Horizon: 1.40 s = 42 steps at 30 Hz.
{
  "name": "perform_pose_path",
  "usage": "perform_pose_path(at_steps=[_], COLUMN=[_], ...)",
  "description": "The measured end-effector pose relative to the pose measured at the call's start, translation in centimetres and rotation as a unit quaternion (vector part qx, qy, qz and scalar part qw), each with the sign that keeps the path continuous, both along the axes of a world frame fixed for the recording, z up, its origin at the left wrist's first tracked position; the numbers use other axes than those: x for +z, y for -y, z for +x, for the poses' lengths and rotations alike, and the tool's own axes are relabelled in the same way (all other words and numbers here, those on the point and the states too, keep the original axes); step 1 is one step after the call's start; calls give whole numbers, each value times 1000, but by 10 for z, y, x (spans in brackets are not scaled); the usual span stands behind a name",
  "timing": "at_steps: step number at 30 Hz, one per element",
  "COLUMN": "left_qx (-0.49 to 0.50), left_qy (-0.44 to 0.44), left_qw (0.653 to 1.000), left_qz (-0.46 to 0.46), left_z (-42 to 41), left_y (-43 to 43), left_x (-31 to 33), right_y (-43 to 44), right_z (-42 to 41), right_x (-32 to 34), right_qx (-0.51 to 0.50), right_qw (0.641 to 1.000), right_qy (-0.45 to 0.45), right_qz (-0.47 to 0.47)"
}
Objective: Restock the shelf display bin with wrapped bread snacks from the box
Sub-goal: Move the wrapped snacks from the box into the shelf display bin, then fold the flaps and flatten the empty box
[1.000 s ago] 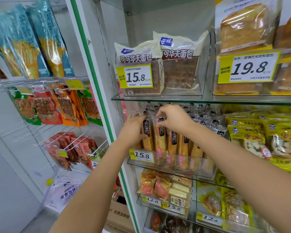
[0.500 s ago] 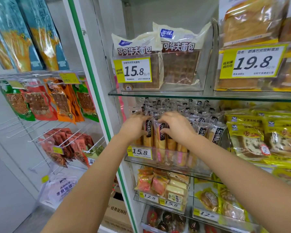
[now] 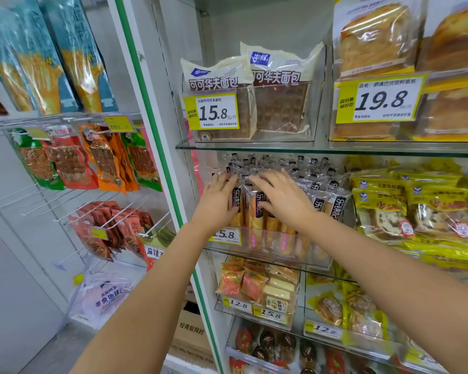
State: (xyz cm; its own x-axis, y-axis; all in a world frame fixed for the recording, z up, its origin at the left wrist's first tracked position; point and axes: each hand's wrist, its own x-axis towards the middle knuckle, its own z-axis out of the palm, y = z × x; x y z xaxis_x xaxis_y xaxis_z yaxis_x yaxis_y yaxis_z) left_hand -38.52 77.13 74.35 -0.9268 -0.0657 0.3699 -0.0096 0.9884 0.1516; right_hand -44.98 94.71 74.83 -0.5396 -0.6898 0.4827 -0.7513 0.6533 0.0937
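Observation:
A clear plastic display bin (image 3: 276, 255) on the middle glass shelf holds several upright wrapped bread snacks (image 3: 254, 214), golden sticks in clear wrap with black labels. My left hand (image 3: 216, 201) lies flat against the leftmost snacks, fingers spread. My right hand (image 3: 284, 197) rests palm-down on the front row just to the right, fingers apart and pointing left. Neither hand grips a snack. More snack tops (image 3: 303, 164) stand behind, under the upper shelf. A cardboard box (image 3: 191, 336) sits on the floor beside the shelf.
Waffle bread bags (image 3: 278, 90) stand on the shelf above; yellow cake packs (image 3: 416, 211) fill the bin to the right. Lower bins (image 3: 257, 292) hold small pastries. Hanging snack bags (image 3: 79, 163) on wire hooks are left of the green-edged shelf post (image 3: 157, 147).
Both hands have let their fingers open and now lie flat on the snack fronts. The view has tilted down slightly, so the shelf sits higher in frame.

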Motion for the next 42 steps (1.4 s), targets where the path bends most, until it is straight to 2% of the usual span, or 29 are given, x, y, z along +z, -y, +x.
perform_pose_path(at_steps=[3, 6, 9, 12, 15, 17, 22, 25, 29, 31, 33, 37, 40, 42], left_qx=[-16, -15, 38, 142, 223, 266, 384, 438, 479, 501, 531, 603, 615, 614], left_qy=[-75, -143, -90, -36, 40, 75, 140, 197, 278, 291, 274, 245, 251, 241], left_qw=[993, 965, 931, 896, 845, 813, 721, 642, 598, 564, 510, 344, 299, 268], left_qz=[90, 220, 353, 420, 485, 512, 559, 598, 579, 588, 619, 677, 685, 702], left_z=[28, 81, 145, 199, 248, 277, 346, 375, 391, 397, 401, 401, 401, 402], left_y=[-12, -27, -35, -30, -21, -16, -16, -21, -36, -47, -63, -103, -129, -142], left_x=[-9, -34, -82, -145, -209, -250, -359, -436, -530, -579, -636, -731, -792, -828], right_y=[-5, -10, -16, -14, -9, -8, -21, -40, -67, -84, -106, -137, -146, -153], right_z=[24, 64, 100, 131, 160, 175, 209, 219, 227, 233, 242, 258, 266, 271], right_x=[-4, -17, -56, -123, -192, -242, -366, -439, -551, -607, -668, -761, -801, -822], right_qx=[70, 110, 96, 83, 37, -20, -119, -184, -245, -277, -298, -367, -414, -443], right_qw=[993, 985, 983, 984, 962, 932, 828, 784, 730, 685, 643, 545, 482, 420], right_qy=[-26, 26, 91, 121, 271, 356, 524, 569, 610, 653, 691, 750, 772, 791], right_qz=[-91, -130, -130, -104, 1, 64, 160, 166, 185, 165, 142, 81, 18, -38])
